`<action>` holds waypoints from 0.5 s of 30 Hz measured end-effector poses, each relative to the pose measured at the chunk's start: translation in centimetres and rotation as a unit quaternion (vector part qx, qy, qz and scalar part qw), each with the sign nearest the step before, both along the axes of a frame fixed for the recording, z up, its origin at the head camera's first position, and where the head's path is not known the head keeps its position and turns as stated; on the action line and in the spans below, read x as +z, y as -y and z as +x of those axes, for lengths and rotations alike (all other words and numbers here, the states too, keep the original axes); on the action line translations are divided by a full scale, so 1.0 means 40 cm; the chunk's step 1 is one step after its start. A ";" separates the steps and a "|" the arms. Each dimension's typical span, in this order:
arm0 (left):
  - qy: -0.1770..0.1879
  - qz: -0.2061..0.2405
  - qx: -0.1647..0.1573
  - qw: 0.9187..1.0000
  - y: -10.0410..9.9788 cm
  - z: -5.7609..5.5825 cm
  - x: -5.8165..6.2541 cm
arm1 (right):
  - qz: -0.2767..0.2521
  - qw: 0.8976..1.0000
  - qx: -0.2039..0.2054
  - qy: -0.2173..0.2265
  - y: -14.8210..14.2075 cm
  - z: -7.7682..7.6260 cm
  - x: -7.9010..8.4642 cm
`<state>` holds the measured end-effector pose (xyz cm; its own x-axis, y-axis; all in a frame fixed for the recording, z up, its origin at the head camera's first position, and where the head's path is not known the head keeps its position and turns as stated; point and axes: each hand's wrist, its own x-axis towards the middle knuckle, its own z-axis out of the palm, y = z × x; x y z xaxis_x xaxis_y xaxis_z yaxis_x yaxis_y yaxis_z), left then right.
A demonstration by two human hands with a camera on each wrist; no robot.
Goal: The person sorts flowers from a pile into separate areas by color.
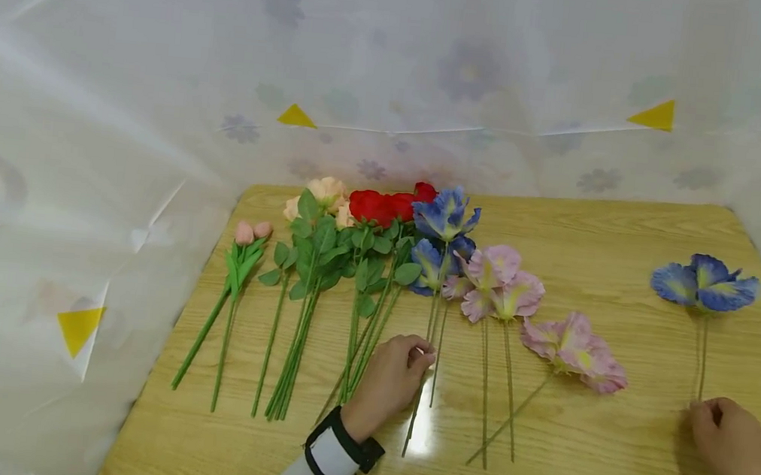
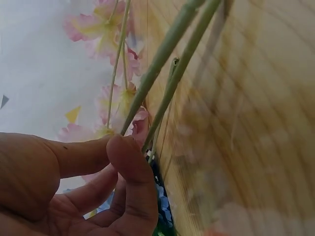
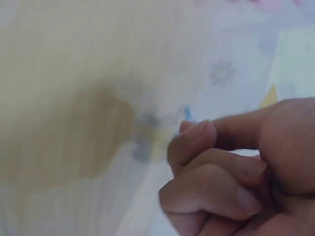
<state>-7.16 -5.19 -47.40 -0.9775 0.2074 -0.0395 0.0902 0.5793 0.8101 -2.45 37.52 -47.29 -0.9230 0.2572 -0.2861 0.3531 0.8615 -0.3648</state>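
Note:
My left hand (image 1: 390,376) pinches a thin green stem (image 2: 153,73) between thumb and forefinger, with a second stem running close beside it. In the head view those stems lead up to blue flowers (image 1: 446,217) with ruffled petals at the back middle of the table. Off to the right, my right hand (image 1: 738,450) pinches the lower stem of a single blue flower (image 1: 709,287). The right wrist view shows that hand's thumb and forefinger (image 3: 194,140) pressed together, the other fingers curled; its stem is hidden there.
Artificial flowers lie in a row on the wooden table (image 1: 605,461): pink tulips (image 1: 245,233), peach roses (image 1: 326,191), red roses (image 1: 372,207) and pink-purple flowers (image 1: 575,345). One pink-purple stem crosses two others. White floral sheeting (image 1: 437,61) hangs behind and at the sides.

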 end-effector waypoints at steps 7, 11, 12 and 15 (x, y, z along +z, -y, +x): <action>0.032 0.023 0.004 0.999 0.000 -0.004 0.019 | -0.101 0.988 -0.037 -0.109 0.038 -0.002 0.027; 0.030 0.036 0.016 0.999 0.002 -0.006 0.036 | -0.190 0.963 -0.050 -0.183 0.064 0.002 0.040; 0.027 0.038 0.019 0.999 0.003 -0.005 0.040 | -0.243 0.947 -0.046 -0.202 0.068 0.003 0.042; 0.013 0.045 0.023 0.999 0.004 -0.002 0.053 | -0.484 0.838 -0.010 -0.253 0.072 0.000 0.046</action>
